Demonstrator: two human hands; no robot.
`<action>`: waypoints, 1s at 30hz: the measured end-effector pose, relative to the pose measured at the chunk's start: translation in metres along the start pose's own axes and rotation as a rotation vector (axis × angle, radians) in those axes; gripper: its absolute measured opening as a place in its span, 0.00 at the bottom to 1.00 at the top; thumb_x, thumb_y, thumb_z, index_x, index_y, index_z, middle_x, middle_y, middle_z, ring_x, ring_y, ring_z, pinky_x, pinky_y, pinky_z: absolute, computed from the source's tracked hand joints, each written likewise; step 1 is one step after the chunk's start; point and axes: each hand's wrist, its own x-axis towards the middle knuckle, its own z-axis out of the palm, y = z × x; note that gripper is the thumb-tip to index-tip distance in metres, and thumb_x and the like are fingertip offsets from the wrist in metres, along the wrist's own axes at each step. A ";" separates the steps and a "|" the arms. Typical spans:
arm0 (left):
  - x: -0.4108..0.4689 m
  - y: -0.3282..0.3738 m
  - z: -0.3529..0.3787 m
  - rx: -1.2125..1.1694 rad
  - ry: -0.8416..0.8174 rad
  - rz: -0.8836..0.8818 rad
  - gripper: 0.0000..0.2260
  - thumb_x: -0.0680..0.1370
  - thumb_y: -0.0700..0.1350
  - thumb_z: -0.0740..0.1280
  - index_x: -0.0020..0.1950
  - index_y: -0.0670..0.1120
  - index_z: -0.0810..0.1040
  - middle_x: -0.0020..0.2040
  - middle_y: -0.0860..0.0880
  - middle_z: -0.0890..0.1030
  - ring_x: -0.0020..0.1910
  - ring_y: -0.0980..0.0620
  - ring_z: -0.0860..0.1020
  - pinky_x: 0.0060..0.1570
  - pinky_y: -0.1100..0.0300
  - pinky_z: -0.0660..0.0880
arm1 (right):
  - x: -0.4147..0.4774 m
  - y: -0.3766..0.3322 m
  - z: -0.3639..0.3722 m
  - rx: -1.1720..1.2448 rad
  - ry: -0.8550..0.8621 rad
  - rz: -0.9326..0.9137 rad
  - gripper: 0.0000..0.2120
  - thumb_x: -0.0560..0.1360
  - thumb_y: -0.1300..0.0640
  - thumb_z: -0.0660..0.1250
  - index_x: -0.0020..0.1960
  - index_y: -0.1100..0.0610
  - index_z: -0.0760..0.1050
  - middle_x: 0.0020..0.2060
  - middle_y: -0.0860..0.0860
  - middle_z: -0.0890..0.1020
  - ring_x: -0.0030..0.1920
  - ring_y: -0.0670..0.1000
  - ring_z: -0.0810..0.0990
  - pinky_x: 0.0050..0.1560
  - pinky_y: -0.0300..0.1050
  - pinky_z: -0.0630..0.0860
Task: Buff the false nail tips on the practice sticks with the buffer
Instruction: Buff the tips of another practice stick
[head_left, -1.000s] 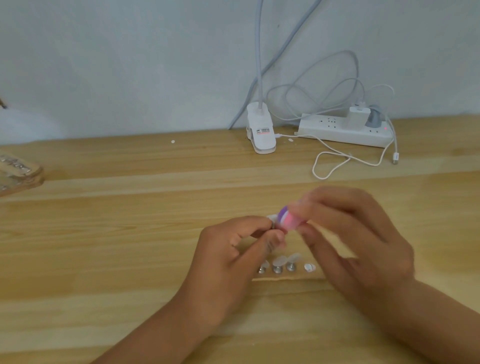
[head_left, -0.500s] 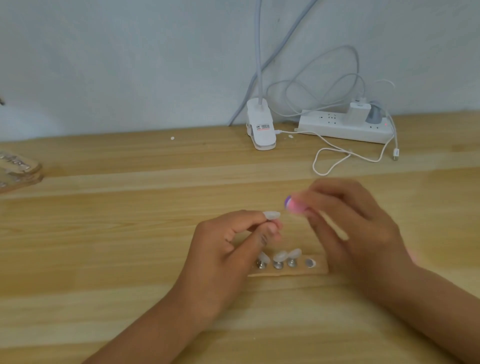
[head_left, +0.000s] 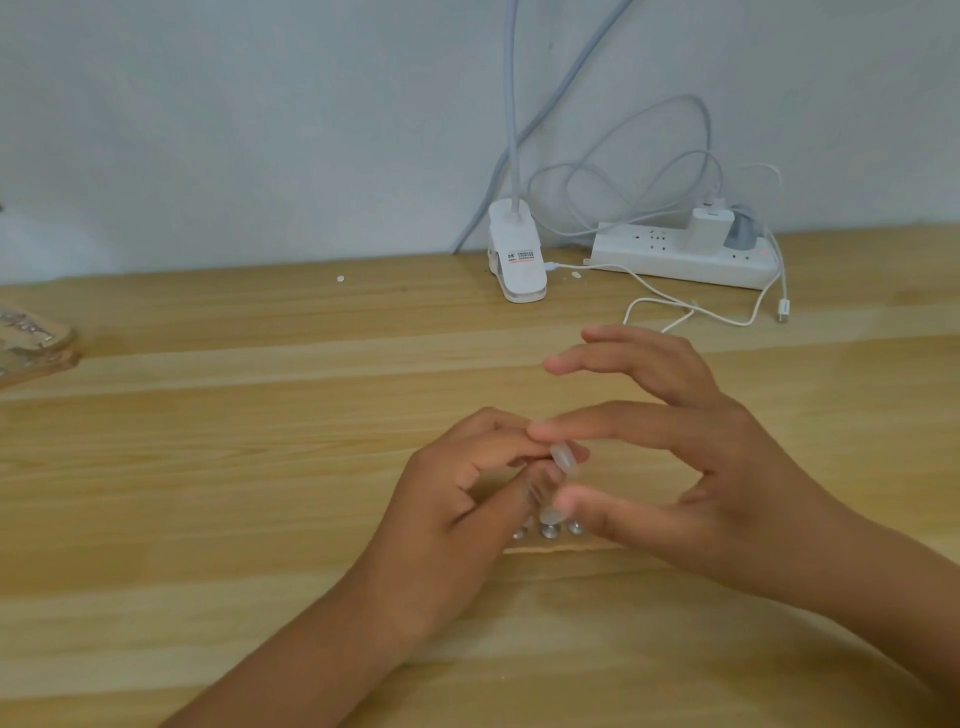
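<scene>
My left hand (head_left: 467, 499) pinches a practice stick between thumb and fingers, holding its clear false nail tip (head_left: 564, 459) upward at the desk's centre. My right hand (head_left: 691, 467) hovers just right of it with the fingers spread and nearly straight. Its index finger reaches over my left fingers and its thumb sits just below the tip. No buffer shows in this hand or on the desk. Below my hands, a strip holder (head_left: 545, 531) carries metal-based sticks, and another nail tip (head_left: 550, 516) shows on one of them.
A white clip lamp base (head_left: 517, 260) stands at the back of the wooden desk (head_left: 208, 467). A power strip (head_left: 675, 257) with chargers and loose white cables (head_left: 691, 312) lies to its right. A wooden item (head_left: 31, 343) sits at the left edge.
The pink and purple buffer that my right hand held at the nail tip is out of sight. My right fingers have spread open and the hand has dropped closer to the tip.
</scene>
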 end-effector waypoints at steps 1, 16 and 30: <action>0.000 0.000 0.000 -0.010 -0.004 0.001 0.07 0.78 0.46 0.66 0.52 0.54 0.83 0.51 0.53 0.82 0.55 0.51 0.80 0.52 0.65 0.75 | 0.001 -0.001 -0.001 -0.012 -0.008 0.002 0.15 0.72 0.47 0.71 0.56 0.51 0.83 0.66 0.49 0.76 0.75 0.53 0.66 0.73 0.39 0.60; -0.005 0.000 0.007 0.652 -0.164 0.022 0.14 0.67 0.58 0.71 0.51 0.59 0.78 0.47 0.62 0.73 0.48 0.62 0.71 0.55 0.64 0.61 | 0.000 0.015 -0.030 -0.003 -0.449 0.249 0.11 0.65 0.48 0.81 0.47 0.43 0.87 0.60 0.34 0.77 0.69 0.37 0.67 0.66 0.29 0.63; -0.003 -0.002 0.005 0.589 -0.177 0.002 0.09 0.68 0.53 0.72 0.47 0.58 0.79 0.43 0.61 0.76 0.46 0.61 0.72 0.49 0.69 0.62 | 0.000 0.011 -0.026 -0.126 -0.497 0.196 0.01 0.74 0.53 0.74 0.44 0.49 0.83 0.37 0.43 0.81 0.45 0.42 0.77 0.73 0.40 0.62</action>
